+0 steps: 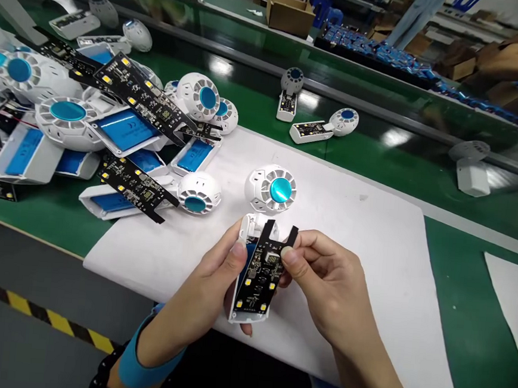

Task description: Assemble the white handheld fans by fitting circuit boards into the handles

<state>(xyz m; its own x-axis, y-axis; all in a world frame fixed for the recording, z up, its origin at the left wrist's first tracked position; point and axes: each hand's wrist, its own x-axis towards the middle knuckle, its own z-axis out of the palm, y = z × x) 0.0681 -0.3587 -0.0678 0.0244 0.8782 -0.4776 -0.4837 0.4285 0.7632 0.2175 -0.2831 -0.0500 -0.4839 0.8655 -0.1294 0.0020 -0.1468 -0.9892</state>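
Observation:
Near the front edge of the white sheet, my left hand (219, 268) is wrapped round the white handle housing of a small handheld fan (259, 191). Its round head, with a shiny blue disc in the middle, points away from me. My right hand (324, 283) pinches the upper right edge of a black circuit board (259, 278) between thumb and fingers. The board lies over the open housing, slightly tilted, with its two prongs toward the fan head. A strip of blue battery shows along the board's left side. Whether the board is seated cannot be seen.
A pile of similar fans (65, 113) and loose circuit boards (145, 98) fills the left of the green bench. Two fans with boards fitted (313, 131) lie beyond the white paper sheet (349, 243). A cardboard box (290, 14) stands behind; a person's arm (516, 59) shows at far right.

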